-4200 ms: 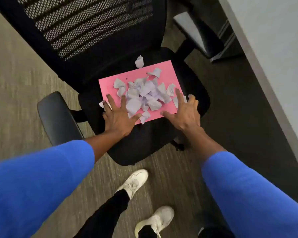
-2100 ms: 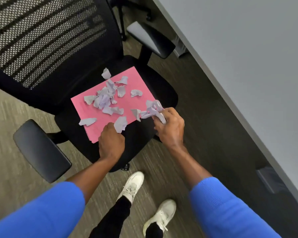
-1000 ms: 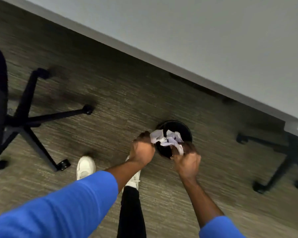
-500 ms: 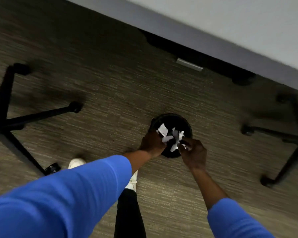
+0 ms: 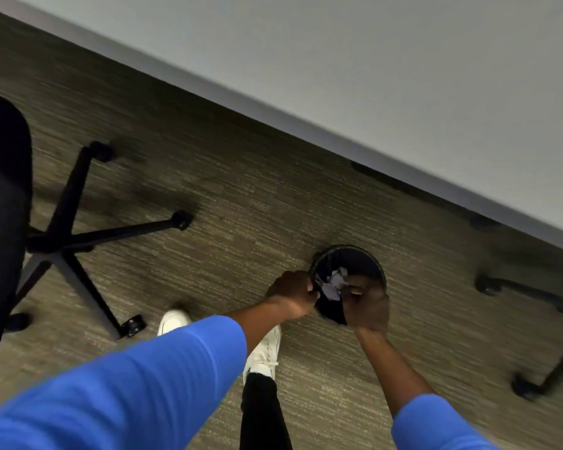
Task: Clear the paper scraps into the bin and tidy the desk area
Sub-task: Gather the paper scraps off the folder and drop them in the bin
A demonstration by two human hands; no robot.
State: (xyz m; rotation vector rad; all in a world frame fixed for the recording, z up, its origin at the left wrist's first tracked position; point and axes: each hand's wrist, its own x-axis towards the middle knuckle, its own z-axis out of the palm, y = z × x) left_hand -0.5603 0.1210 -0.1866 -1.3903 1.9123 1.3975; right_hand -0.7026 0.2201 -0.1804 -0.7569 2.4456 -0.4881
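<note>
Over the round black bin, our left hand and right hand together clutch crumpled paper scraps; no legible writing.

Bin mouth partly blocked by left hand, right hand and paper scraps. Table edge overhangs nearby. Chair base well left; open carpet between.

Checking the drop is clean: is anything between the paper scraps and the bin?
Nothing visible. The paper scraps sit between the left hand and right hand, directly over the open mouth of the bin.
</note>
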